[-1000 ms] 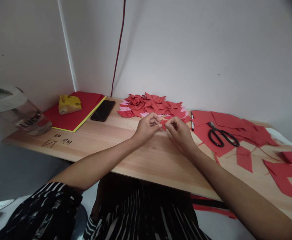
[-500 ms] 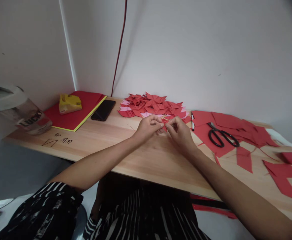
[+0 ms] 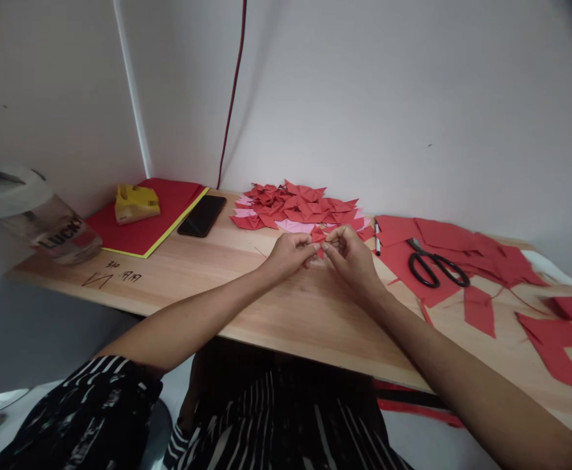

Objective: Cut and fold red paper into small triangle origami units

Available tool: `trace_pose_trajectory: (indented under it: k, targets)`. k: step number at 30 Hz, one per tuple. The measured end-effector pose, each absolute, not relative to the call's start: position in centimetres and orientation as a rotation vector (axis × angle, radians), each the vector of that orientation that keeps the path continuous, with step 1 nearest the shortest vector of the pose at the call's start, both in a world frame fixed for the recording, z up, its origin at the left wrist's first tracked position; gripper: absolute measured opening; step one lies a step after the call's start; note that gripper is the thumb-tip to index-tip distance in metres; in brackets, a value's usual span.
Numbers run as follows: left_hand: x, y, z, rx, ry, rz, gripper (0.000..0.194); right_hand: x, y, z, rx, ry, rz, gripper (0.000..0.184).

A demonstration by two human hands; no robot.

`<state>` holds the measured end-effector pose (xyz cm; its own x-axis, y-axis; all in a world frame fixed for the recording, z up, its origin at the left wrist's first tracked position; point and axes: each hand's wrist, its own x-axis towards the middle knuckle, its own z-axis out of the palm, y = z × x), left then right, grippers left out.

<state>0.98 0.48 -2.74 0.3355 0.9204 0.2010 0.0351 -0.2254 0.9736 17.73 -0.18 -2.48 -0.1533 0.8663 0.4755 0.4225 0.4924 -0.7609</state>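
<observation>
Between my two hands is a small folded piece of red paper, held just above the wooden table. My left hand pinches its left side with thumb and fingertips, and my right hand pinches its right side. Fingers cover much of the piece, so its full shape is hidden. Right behind my hands lies a pile of folded red and pink paper pieces, pointed at their corners. A black-and-white marker lies just beyond my right hand.
Black-handled scissors rest on red paper sheets at right, with loose red cut pieces nearby. Leftward are a black phone, red sheets bearing a yellow packet, and a clear bottle. A wall stands behind the table.
My fingers have shifted slightly on the red paper, and more of it now shows above my fingertips. Both hands stay in nearly the same place; nothing else has moved.
</observation>
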Motion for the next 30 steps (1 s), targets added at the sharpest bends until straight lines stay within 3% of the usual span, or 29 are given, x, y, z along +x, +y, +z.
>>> trace_pose_trajectory:
  k: [12,19,30]
  targets:
    - [0.94,0.46,-2.6,1.62,0.953,1.168,0.026,17.83,-0.14,-2.84,-1.126,-1.8,0.732,0.021]
    - [0.86,0.48,-2.63,1.575,0.858,1.018,0.023,17.74,-0.36,-2.31,-1.088,-1.909,0.803,0.033]
    - [0.6,0.84,-2.63,1.586,0.833,0.955,0.018,17.81,-0.16,-2.76,-1.09,-1.804,1.064,0.035]
